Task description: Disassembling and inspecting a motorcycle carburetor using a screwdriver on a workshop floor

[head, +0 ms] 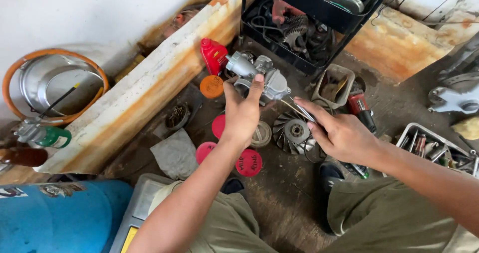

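While the left hand (243, 114) clamps its grip on a grey carburetor (257, 76), the right hand (344, 135) pinches a thin metal tool (298, 109). A finned metal wheel (294, 131) lies on the floor at six o'clock of the carburetor.

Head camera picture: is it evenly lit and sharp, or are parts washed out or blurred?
Head view: soft daylight, with only faint shadows; the white wall at upper left is nearly washed out; the carburetor in the left hand is sharp, as is the thin tool in the right hand; the edges bow slightly from the wide lens.
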